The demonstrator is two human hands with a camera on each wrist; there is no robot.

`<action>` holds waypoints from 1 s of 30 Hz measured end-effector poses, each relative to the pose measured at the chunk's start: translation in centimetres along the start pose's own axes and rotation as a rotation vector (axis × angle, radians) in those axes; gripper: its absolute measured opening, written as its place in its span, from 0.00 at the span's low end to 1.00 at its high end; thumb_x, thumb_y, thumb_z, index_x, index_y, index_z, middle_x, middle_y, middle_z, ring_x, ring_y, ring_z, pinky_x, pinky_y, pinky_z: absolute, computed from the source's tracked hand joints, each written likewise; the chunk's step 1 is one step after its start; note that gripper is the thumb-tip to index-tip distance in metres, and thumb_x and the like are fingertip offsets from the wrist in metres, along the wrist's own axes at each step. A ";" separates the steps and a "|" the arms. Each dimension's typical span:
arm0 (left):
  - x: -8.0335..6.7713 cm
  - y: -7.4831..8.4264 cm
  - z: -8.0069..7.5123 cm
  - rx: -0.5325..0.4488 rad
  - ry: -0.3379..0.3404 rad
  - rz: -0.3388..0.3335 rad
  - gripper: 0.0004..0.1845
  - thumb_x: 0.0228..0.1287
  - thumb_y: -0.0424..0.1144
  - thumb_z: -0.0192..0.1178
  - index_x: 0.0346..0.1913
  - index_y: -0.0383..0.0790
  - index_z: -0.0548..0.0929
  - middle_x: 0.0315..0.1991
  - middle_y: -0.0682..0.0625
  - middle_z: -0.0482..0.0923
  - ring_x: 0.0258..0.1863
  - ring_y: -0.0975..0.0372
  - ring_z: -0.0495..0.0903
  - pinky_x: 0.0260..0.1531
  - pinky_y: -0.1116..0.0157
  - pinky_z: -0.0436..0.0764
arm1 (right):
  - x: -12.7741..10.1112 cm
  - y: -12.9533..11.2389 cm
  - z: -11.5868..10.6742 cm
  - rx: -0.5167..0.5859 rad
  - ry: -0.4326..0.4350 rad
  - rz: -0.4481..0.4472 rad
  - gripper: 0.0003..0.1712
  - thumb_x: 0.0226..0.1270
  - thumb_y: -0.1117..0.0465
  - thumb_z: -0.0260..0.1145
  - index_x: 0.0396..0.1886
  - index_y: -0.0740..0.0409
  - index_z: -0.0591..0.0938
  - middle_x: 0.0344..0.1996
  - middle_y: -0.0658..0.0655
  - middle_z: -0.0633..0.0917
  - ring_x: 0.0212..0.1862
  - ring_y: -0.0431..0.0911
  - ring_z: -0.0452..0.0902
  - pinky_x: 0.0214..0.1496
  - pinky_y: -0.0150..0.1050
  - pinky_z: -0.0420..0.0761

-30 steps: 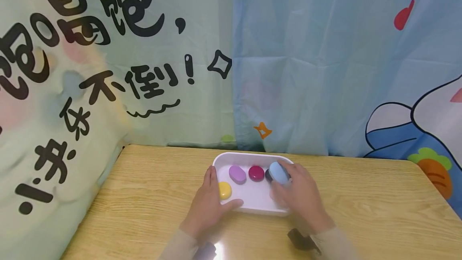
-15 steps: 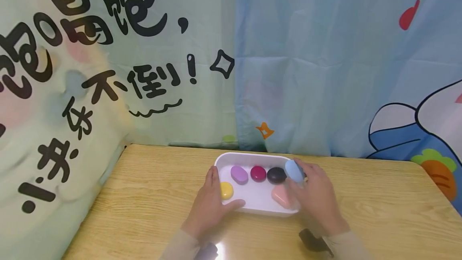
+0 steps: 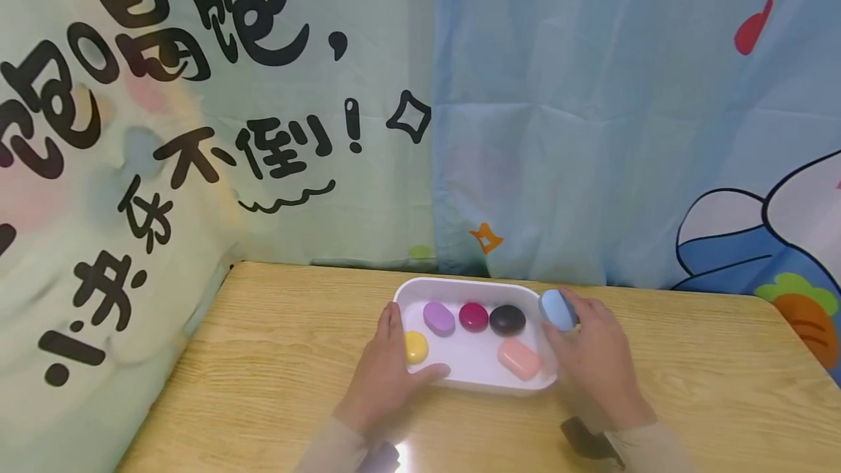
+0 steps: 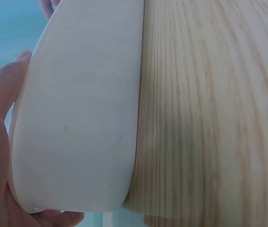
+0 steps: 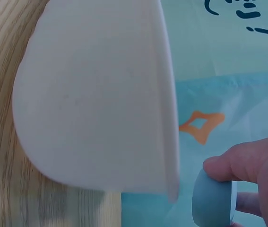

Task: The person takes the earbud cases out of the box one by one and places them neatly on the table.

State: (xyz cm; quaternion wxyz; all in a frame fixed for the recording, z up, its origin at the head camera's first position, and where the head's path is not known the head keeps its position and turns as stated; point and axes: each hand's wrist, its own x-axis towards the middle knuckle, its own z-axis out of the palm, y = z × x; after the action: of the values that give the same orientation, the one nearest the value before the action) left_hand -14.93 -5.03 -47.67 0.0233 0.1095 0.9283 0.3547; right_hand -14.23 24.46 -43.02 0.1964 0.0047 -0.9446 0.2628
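A white rectangular tray (image 3: 463, 363) with rounded corners sits on the wooden table. My left hand (image 3: 384, 367) holds its left end, thumb along the front rim and fingers along the left side; the left wrist view shows fingers round that end. Between thumb and fingers, my right hand (image 3: 598, 360) pinches a light blue rounded piece (image 3: 557, 310) at the tray's back right rim. In the right wrist view this blue piece (image 5: 211, 201) is apart from the tray wall. Inside the tray lie smooth pieces: purple (image 3: 439, 318), dark red (image 3: 473, 317), black (image 3: 507, 320), pink (image 3: 519, 358) and yellow (image 3: 415, 347).
The pale wooden table (image 3: 282, 327) extends to both sides and in front of the tray. A printed curtain (image 3: 539, 130) hangs behind the table's back edge and along the left side.
My right hand has carried the light blue piece rightward from over the black piece to the right rim, uncovering the black and pink pieces. The left hand stays on the tray.
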 end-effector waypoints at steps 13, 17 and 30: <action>-0.1 0.3 -0.2 -0.022 -0.006 -0.012 0.65 0.55 0.70 0.66 0.79 0.29 0.45 0.80 0.36 0.44 0.71 0.39 0.62 0.68 0.46 0.66 | 0.3 2.0 -0.5 0.004 -0.066 0.168 0.35 0.67 0.56 0.66 0.69 0.70 0.71 0.55 0.77 0.76 0.52 0.69 0.72 0.49 0.67 0.74; 0.0 0.2 -0.1 -0.023 -0.012 -0.019 0.65 0.55 0.71 0.65 0.79 0.30 0.44 0.80 0.38 0.43 0.72 0.40 0.62 0.69 0.47 0.66 | 0.4 2.6 -0.2 0.001 -0.124 0.242 0.38 0.69 0.54 0.64 0.72 0.70 0.67 0.58 0.78 0.73 0.54 0.69 0.70 0.53 0.69 0.74; 0.1 -0.2 0.0 -0.012 0.001 0.000 0.66 0.55 0.71 0.65 0.79 0.29 0.45 0.80 0.37 0.44 0.72 0.41 0.62 0.69 0.48 0.66 | -0.1 4.9 1.6 -0.048 -0.154 0.247 0.36 0.72 0.51 0.61 0.67 0.76 0.70 0.54 0.80 0.75 0.53 0.70 0.72 0.54 0.67 0.73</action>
State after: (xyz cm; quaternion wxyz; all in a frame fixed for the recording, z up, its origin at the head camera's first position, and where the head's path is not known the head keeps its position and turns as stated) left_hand -15.03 -5.14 -47.80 0.0237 0.1092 0.9261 0.3603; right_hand -15.31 27.82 -46.74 0.0895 -0.0964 -0.9563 0.2610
